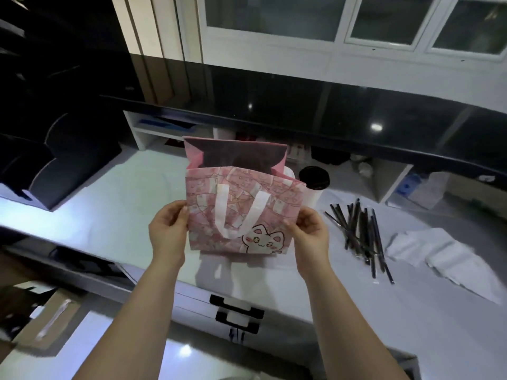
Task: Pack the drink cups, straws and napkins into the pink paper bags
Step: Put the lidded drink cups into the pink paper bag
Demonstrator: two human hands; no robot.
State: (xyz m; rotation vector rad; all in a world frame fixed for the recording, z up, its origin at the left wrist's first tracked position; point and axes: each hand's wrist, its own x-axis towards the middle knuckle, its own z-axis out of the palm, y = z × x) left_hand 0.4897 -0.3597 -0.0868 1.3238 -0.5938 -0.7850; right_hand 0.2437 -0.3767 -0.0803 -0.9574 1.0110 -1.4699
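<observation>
A pink paper bag [241, 207] with a cartoon cat and white handles stands open above the white counter [115, 198]. My left hand [168, 229] pinches its left edge and my right hand [311, 231] pinches its right edge. Behind the bag's right side a white drink cup with a black lid [314, 178] stands upright, partly hidden. A loose pile of black wrapped straws [359, 231] lies on the counter to the right. White napkins [444, 259] lie crumpled further right.
A black raised ledge [301, 111] runs across behind the counter, with white cubby shelves [164, 133] beneath it. A black stand [55, 165] sits at the left. Black drawer handles [236, 311] lie below the counter edge, a cardboard box [46, 322] at lower left.
</observation>
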